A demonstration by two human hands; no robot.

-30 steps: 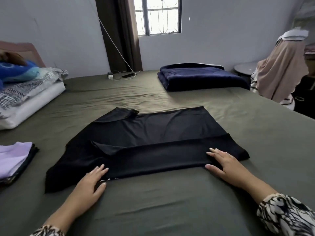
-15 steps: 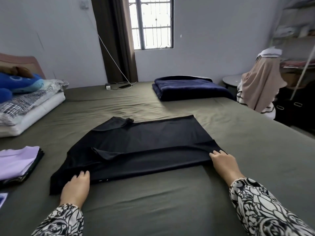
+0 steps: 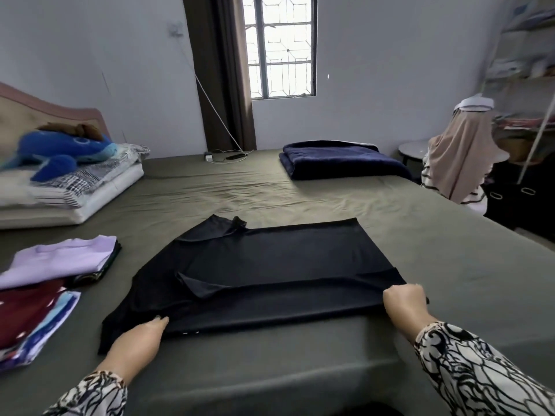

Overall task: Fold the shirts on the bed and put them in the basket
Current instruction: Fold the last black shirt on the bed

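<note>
Head view, change: a second ago both palms lay flat on the black shirt [image 3: 264, 271]; now the right hand [image 3: 404, 301] has its grip curled on the near right corner.
Left hand [image 3: 136, 340]: at the near left hem; grip unclear.
Shirt: mid-bed [image 3: 300, 370], near edge folded over.
Meaning: probably the next fold.
Around: folded stack [image 3: 54, 265] left, navy blanket [image 3: 339, 159] beyond; nothing blocks. Basket unseen.

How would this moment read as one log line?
step: folding | black shirt: flat on bed | left hand, right hand: grip near edge
</note>
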